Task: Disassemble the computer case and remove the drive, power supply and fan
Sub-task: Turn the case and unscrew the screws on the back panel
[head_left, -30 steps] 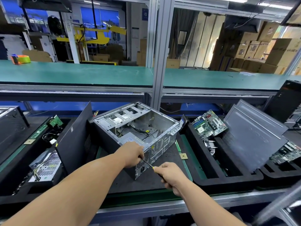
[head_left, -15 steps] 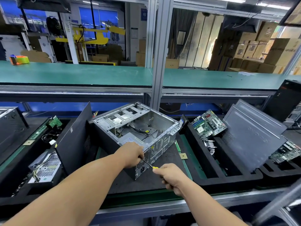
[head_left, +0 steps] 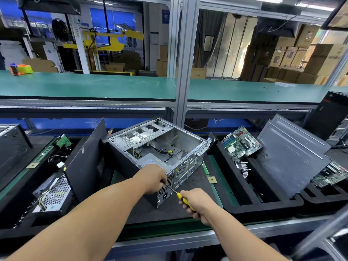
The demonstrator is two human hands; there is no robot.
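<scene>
On the dark bench mat, centre: the open grey steel computer case (head_left: 158, 147) lies on its side, side panel off, its rear panel turned toward the person.
Change since half a second ago: very little; both hands keep their places at the case's near corner, and the screwdriver shaft sits at nearly the same slant.
Left hand (head_left: 153, 178): reaches in over the case's near top edge, knuckles up, fingers curled down at the rear panel by the screwdriver tip; whether they grip the case or only steady the tip I cannot tell.
Right hand (head_left: 195, 202): fist wrapped round the yellow-handled screwdriver (head_left: 181, 198), forearm coming in from the lower right.
Screwdriver shaft: runs up and left from the handle to the perforated grille of the grey power supply (head_left: 165, 189) in the case's near corner.
Left of the case: a black side panel (head_left: 84, 159) stands leaning, with a removed silver power supply unit (head_left: 51, 194) in a black foam tray (head_left: 15, 227) beyond it.
Right of the case: a green motherboard (head_left: 241, 144) leans in another black foam tray (head_left: 254, 204), beside grey case panels (head_left: 290, 157).
</scene>
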